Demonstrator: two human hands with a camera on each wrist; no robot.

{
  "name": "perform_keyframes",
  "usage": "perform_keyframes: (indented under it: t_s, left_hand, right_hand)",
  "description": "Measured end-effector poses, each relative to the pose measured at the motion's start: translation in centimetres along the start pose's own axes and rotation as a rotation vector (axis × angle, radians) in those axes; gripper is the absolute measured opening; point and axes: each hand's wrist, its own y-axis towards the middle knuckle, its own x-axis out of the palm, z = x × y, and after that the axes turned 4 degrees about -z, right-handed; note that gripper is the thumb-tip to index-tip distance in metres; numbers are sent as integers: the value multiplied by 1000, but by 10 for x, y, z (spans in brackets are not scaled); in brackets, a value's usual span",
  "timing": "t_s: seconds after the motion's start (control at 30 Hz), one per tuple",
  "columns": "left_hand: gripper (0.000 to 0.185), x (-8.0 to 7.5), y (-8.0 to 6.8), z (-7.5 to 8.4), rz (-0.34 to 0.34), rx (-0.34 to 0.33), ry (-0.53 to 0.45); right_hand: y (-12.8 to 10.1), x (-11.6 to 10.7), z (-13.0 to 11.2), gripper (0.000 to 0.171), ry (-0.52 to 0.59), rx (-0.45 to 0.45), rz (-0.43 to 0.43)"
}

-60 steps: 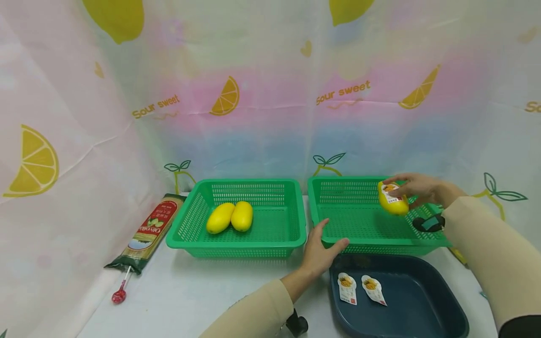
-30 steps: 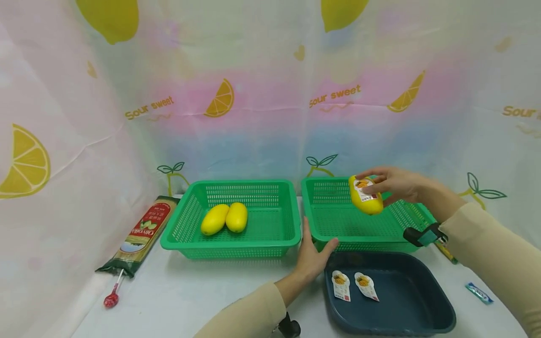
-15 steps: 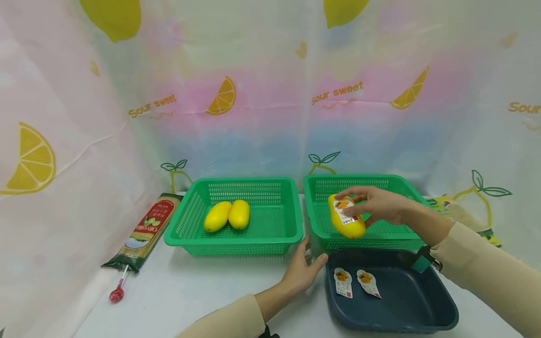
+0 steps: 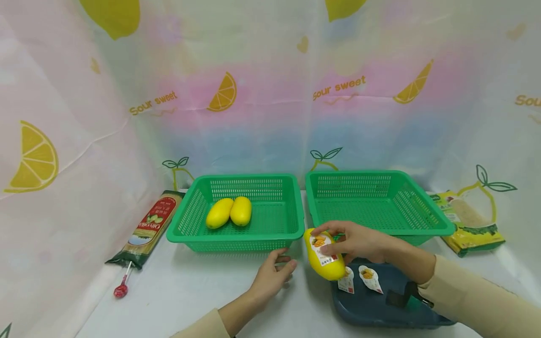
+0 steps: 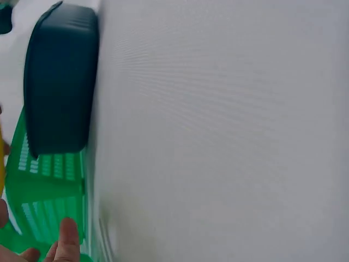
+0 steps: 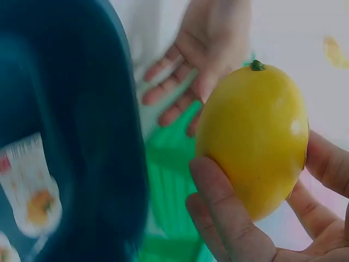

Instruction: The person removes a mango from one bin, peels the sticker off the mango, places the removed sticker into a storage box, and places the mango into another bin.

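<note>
Two baskets (image 4: 236,237) stand side by side mid-frame; two lemons (image 4: 230,211) lie in the left one. A tray (image 4: 380,310) holding two labels (image 4: 359,278) sits lower right.

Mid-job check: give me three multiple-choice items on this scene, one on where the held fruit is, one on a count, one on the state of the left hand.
1. Where is the labelled yellow fruit?
A. In the right green basket
B. In the right hand, above the dark tray's left edge
C. On the table

2. How many yellow fruits lie in the left green basket?
A. Two
B. Three
C. None

3. What is the left hand doing?
A. Gripping the tray
B. Holding a fruit
C. Open, holding nothing

Answers: B, the right hand's fingers grip it there; A, a pair lies side by side; C, its fingers are relaxed and hold nothing.
</note>
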Motion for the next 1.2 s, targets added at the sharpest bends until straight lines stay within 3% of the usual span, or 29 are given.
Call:
perform_keyframes:
  t_s: [0.17,0.33,0.6,0.87,1.07,1.2]
  left_hand:
    - [57,-15,-10,-1,23,-10,-43]
    - [57,-24,-20,-2,-11,-30,-38]
    - [60,-34,-32,-4,-62,-49,-24]
    - [67,-42,-39,-6,-88,-55,34]
    - [85,-47,-43,-4,-180,-66,73]
    - [93,-48,-45,-5,-205,-56,114]
  right_hand:
    - [10,27,8,53,6,37,4]
    - [22,54,17,48,7,67,22]
    - [40,83,33,43,-32,9,51]
    - [54,97,36,42,-87,31,112]
    - [58,99,41,41,-100,36,132]
    - [59,101,43,40,-106,30,146]
